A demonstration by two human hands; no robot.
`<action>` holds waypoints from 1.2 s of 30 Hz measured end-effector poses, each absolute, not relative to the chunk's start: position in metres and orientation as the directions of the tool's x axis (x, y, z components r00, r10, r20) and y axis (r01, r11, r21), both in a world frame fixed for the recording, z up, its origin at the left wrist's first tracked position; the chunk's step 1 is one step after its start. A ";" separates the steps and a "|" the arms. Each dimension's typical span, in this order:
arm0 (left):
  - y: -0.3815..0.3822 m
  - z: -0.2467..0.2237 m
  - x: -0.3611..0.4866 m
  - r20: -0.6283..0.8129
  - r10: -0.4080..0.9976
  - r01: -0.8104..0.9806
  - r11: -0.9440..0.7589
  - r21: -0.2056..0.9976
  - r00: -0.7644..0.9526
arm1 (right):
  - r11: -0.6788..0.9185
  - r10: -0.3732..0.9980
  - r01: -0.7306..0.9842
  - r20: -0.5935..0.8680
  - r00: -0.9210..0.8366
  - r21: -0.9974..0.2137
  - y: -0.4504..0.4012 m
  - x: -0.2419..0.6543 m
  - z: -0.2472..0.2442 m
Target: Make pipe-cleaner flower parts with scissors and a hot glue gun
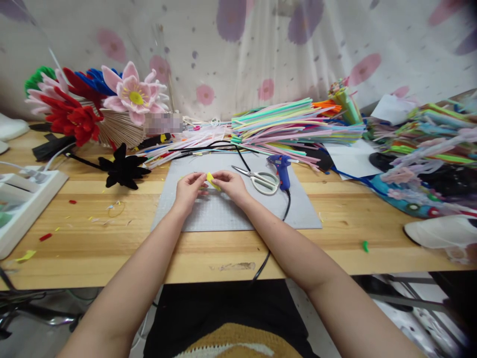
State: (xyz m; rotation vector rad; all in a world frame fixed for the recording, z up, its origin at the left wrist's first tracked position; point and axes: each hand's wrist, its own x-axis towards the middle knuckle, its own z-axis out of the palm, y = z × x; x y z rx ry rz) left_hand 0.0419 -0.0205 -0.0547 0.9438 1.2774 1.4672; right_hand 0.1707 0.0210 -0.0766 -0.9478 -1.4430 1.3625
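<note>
Between my two hands is a small yellow piece [213, 182], perhaps paper or felt; its exact kind is too small to make out. My left hand [189, 190] pinches it from the left with thumb and fingertips. From the right, my right hand [231, 184] pinches the same piece. Both hands are just above a grey cutting mat [219, 219]. Right of my right hand lie scissors [264, 182] with pale handles, and beside them a blue hot glue gun [282, 173] with its black cord running toward the table's front edge.
A black fuzzy flower [122, 167] lies left of the mat. Behind it are pink and red fuzzy flowers [130, 94]. Pipe cleaners [276, 124] are heaped at the back. A white power strip [30, 209] sits at left, a white object [439, 231] at right.
</note>
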 end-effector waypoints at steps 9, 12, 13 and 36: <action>-0.019 -0.054 0.041 -0.071 0.949 -0.206 0.006 0.979 -0.307 | 0.171 0.960 0.127 0.136 -0.245 -0.977 0.017 0.173 -0.069; -0.019 -0.055 0.042 -0.056 0.953 -0.196 -0.004 0.981 -0.298 | 0.203 0.956 0.135 0.166 -0.243 -0.970 0.016 0.173 -0.068; -0.019 -0.055 0.042 -0.051 0.954 -0.190 -0.007 0.982 -0.295 | 0.209 0.956 0.128 0.175 -0.237 -0.969 0.016 0.173 -0.068; -0.018 -0.057 0.041 -0.002 0.948 -0.049 -0.014 0.999 -0.317 | 0.238 0.926 0.188 0.164 -0.340 -0.953 0.020 0.173 -0.074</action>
